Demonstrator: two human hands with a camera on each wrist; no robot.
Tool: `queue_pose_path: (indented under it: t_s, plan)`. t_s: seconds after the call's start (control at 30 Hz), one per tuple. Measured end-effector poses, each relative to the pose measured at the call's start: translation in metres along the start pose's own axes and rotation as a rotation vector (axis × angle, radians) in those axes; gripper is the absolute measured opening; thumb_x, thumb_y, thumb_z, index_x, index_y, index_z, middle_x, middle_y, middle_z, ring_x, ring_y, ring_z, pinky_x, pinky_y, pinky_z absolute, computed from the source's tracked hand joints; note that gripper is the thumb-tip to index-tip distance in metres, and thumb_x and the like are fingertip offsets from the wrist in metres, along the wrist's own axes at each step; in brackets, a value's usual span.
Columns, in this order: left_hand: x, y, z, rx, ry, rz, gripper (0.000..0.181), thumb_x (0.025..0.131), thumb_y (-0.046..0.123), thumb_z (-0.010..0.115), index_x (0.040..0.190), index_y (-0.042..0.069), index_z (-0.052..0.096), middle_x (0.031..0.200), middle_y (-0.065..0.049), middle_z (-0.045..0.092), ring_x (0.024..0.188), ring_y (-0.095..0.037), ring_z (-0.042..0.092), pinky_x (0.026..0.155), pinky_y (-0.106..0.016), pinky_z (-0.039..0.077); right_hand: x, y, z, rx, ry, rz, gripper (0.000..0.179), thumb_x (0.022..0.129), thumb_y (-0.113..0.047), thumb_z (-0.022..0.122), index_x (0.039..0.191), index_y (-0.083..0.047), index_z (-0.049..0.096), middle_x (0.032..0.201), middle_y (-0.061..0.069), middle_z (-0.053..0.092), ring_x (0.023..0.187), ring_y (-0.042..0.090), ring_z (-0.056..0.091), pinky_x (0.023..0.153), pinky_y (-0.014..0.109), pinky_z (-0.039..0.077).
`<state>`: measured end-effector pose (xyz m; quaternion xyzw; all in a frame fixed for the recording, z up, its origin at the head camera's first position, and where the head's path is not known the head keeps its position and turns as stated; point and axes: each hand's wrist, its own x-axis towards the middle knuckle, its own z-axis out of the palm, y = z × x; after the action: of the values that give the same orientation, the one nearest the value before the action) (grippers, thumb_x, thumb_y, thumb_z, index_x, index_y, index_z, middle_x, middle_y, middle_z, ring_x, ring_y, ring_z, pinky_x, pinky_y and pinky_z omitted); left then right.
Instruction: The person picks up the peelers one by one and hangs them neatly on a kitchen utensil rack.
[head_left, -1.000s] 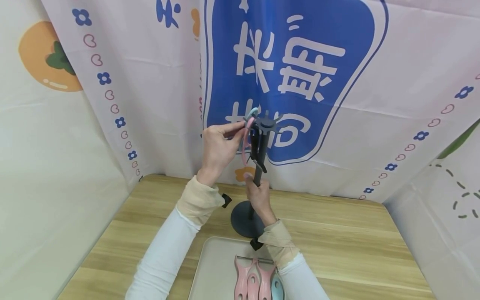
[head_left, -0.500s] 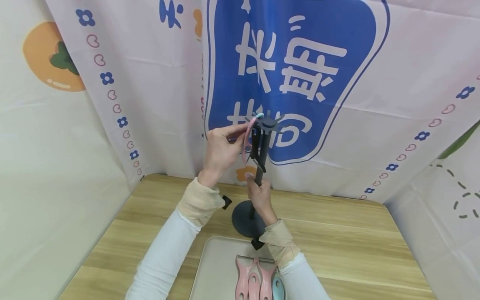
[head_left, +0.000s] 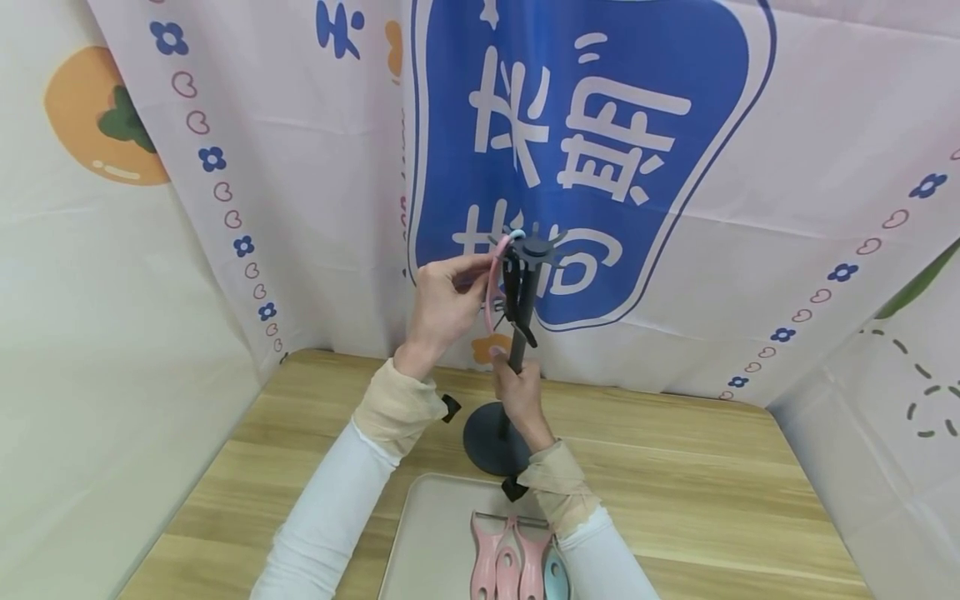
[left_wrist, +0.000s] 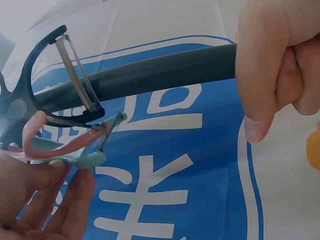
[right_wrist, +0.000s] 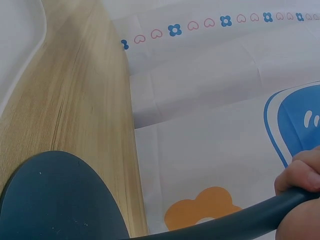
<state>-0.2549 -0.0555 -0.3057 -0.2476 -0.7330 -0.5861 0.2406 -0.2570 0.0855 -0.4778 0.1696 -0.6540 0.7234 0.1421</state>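
Observation:
A dark stand (head_left: 517, 350) with a hooked top (head_left: 534, 247) rises from a round base (head_left: 491, 437). My right hand (head_left: 519, 387) grips its pole partway up. By the hooks, my left hand (head_left: 442, 304) pinches a teal peeler (left_wrist: 90, 159), whose upper end (head_left: 517, 235) shows at the hooked top. A pink peeler (head_left: 491, 287) and a black peeler (head_left: 512, 287) hang close beside it. In the left wrist view the teal and pink frames overlap, with the black peeler's blade (left_wrist: 75, 75) above them. Fingers and the pink peeler partly hide the teal one.
A beige tray (head_left: 420, 533) at the front of the wooden table (head_left: 675, 492) holds pink peelers (head_left: 506, 571) and a teal-handled tool (head_left: 555, 575), partly under the right forearm. A printed cloth (head_left: 337, 250) hangs just behind the stand.
The teal peeler's upper end has dropped slightly and shifted right, in against the hooked top. My left hand has moved a little to the right with it. The right hand stays on the pole.

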Motion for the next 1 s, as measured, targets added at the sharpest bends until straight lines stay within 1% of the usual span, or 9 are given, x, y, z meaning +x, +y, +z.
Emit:
queue_pose_path:
  t_s: [0.17, 0.33, 0.5, 0.57, 0.67, 0.73, 0.8, 0.9, 1.0]
  plan:
    - [-0.002, 0.0, -0.001, 0.003, -0.006, -0.005, 0.023, 0.1, -0.002, 0.072, 0.122, 0.001, 0.078, 0.112, -0.017, 0.08, 0.087, -0.028, 0.081, 0.082, -0.032, 0.064, 0.0, 0.0, 0.0, -0.005, -0.002, -0.008, 0.06, 0.11, -0.026, 0.057, 0.054, -0.01, 0.041, 0.045, -0.012, 0.036, 0.038, 0.004, 0.028, 0.038, 0.023, 0.021]
    - [-0.003, -0.002, -0.002, 0.047, 0.004, -0.005, 0.023, 0.102, -0.001, 0.069, 0.123, 0.002, 0.078, 0.113, -0.016, 0.08, 0.09, -0.028, 0.081, 0.083, -0.035, 0.064, 0.0, 0.0, 0.001, -0.009, 0.0, -0.003, 0.06, 0.109, -0.026, 0.057, 0.054, -0.01, 0.04, 0.046, -0.012, 0.036, 0.038, 0.005, 0.027, 0.038, 0.023, 0.021]
    - [-0.01, -0.003, -0.006, 0.122, 0.025, 0.008, 0.024, 0.105, 0.002, 0.065, 0.127, 0.004, 0.076, 0.122, -0.014, 0.078, 0.102, -0.028, 0.079, 0.091, -0.04, 0.063, -0.002, -0.001, 0.0, -0.014, -0.005, 0.017, 0.059, 0.109, -0.027, 0.058, 0.055, -0.012, 0.041, 0.046, -0.012, 0.036, 0.038, 0.005, 0.028, 0.038, 0.023, 0.022]
    - [-0.015, -0.005, -0.008, 0.14, 0.034, -0.017, 0.025, 0.107, 0.004, 0.063, 0.128, 0.005, 0.075, 0.127, -0.013, 0.076, 0.109, -0.028, 0.076, 0.096, -0.043, 0.061, -0.002, -0.001, 0.0, -0.011, -0.003, 0.021, 0.059, 0.109, -0.028, 0.059, 0.055, -0.013, 0.042, 0.047, -0.012, 0.036, 0.038, 0.005, 0.028, 0.038, 0.022, 0.022]
    - [-0.026, -0.01, -0.012, 0.132, 0.029, -0.073, 0.026, 0.107, 0.004, 0.061, 0.13, 0.005, 0.073, 0.131, -0.014, 0.073, 0.115, -0.03, 0.072, 0.101, -0.047, 0.058, -0.003, 0.0, 0.0, 0.005, 0.008, 0.023, 0.059, 0.109, -0.029, 0.061, 0.055, -0.015, 0.041, 0.046, -0.013, 0.036, 0.038, 0.004, 0.028, 0.038, 0.022, 0.022]
    - [-0.037, -0.015, -0.014, 0.119, 0.021, -0.116, 0.026, 0.107, 0.003, 0.06, 0.13, 0.004, 0.072, 0.131, -0.014, 0.072, 0.118, -0.032, 0.07, 0.102, -0.05, 0.056, -0.002, 0.001, 0.0, 0.017, 0.012, 0.025, 0.059, 0.109, -0.029, 0.062, 0.056, -0.015, 0.041, 0.046, -0.013, 0.036, 0.039, 0.004, 0.029, 0.038, 0.021, 0.023]
    - [-0.049, -0.021, -0.016, 0.11, 0.007, -0.141, 0.026, 0.106, 0.001, 0.06, 0.13, 0.003, 0.071, 0.132, -0.015, 0.072, 0.119, -0.035, 0.069, 0.103, -0.051, 0.055, -0.002, 0.001, 0.001, 0.026, 0.013, 0.025, 0.059, 0.109, -0.029, 0.062, 0.056, -0.015, 0.041, 0.046, -0.013, 0.037, 0.039, 0.003, 0.03, 0.038, 0.021, 0.024]
    - [-0.07, -0.032, -0.016, 0.116, -0.011, -0.171, 0.026, 0.103, -0.002, 0.062, 0.128, 0.002, 0.071, 0.13, -0.017, 0.073, 0.115, -0.037, 0.071, 0.1, -0.053, 0.057, -0.002, 0.001, 0.001, 0.032, 0.008, 0.022, 0.059, 0.109, -0.029, 0.062, 0.056, -0.014, 0.041, 0.046, -0.014, 0.037, 0.039, 0.003, 0.031, 0.039, 0.02, 0.024]
    - [-0.095, -0.045, -0.013, 0.146, -0.037, -0.194, 0.025, 0.1, -0.004, 0.065, 0.122, 0.002, 0.073, 0.125, -0.016, 0.074, 0.11, -0.035, 0.072, 0.096, -0.051, 0.058, -0.001, 0.001, 0.001, 0.029, 0.003, 0.022, 0.059, 0.109, -0.029, 0.062, 0.056, -0.013, 0.04, 0.045, -0.013, 0.037, 0.039, 0.003, 0.031, 0.039, 0.02, 0.024]
